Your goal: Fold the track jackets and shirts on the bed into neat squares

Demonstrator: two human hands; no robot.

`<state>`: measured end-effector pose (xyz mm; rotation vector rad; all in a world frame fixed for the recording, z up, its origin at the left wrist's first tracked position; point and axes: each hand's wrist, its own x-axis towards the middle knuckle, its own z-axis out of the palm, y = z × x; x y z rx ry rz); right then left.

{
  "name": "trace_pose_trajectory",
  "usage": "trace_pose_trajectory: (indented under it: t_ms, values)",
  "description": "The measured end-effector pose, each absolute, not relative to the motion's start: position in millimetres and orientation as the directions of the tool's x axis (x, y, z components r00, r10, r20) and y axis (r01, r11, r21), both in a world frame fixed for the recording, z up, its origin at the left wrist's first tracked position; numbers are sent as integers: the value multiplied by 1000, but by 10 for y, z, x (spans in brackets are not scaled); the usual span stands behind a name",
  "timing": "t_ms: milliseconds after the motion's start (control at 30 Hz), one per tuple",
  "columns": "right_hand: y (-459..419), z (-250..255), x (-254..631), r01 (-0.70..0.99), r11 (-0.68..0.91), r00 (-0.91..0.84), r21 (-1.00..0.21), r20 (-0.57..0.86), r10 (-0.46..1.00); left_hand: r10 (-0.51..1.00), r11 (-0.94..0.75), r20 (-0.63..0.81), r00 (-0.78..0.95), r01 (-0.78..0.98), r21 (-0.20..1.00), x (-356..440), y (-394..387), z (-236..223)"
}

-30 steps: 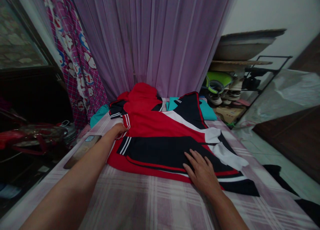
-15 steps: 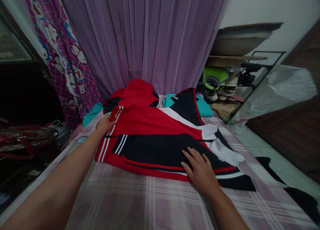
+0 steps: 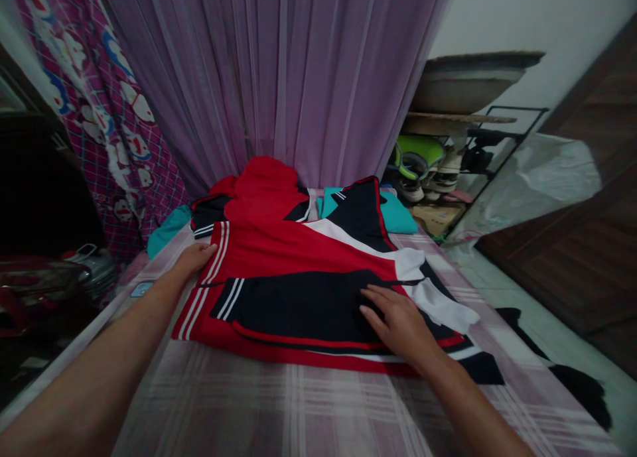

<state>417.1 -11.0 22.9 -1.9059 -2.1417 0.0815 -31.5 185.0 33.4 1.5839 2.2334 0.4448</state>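
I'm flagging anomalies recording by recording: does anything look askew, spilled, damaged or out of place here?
Yes, mildly. On the jacket, the far sleeve sticks out, bent, over teal fabric, while the near sleeve lies flat along the body. Black items, too unclear to identify, lie on the floor at right. No spill or damage shows.

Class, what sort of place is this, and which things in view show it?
Probably a room in someone's home: a purple curtain hangs at the back, shoes are stored at the right, and a red and navy garment lies spread out.
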Motion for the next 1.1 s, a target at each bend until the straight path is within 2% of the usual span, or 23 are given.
trace_pose_trajectory:
  t_ms: [100,200,333,500,567,667,800,967,1033,1100]
  values:
    - [440,600,4197,979,90,-66,-185,130,989,957,282,-82,-278,828,484,-259,1883,306]
    - [1121,826,4148,993,5,4,-115,76,997,952,279,0,-305,872,401,-180,1872,231]
    - [1927,824,4022,998,15,-10,-59,74,997,936,314,72,-344,910,271,-103,1811,153]
    - [2487,661,3899,996,90,-91,-20,-34,995,930,344,58,-363,914,214,-55,1780,158]
    - [2607,589,3874,999,44,-43,-22,46,998,931,346,46,-362,914,211,-47,1784,156]
    - [2749,437,3842,992,-114,126,-63,249,960,934,346,30,-357,920,184,-45,1801,133]
    - [2874,183,3786,979,-180,199,-95,258,945,929,367,5,-370,922,125,-40,1835,111]
    - [2718,64,3725,985,-100,144,-140,354,924,921,387,-10,-389,914,124,10,1827,154]
    - [2556,51,3693,991,24,32,-132,407,913,911,404,15,-411,900,163,27,1802,170]
    - [2395,7,3652,970,229,-173,-77,440,881,910,392,45,-412,890,230,27,1779,173]
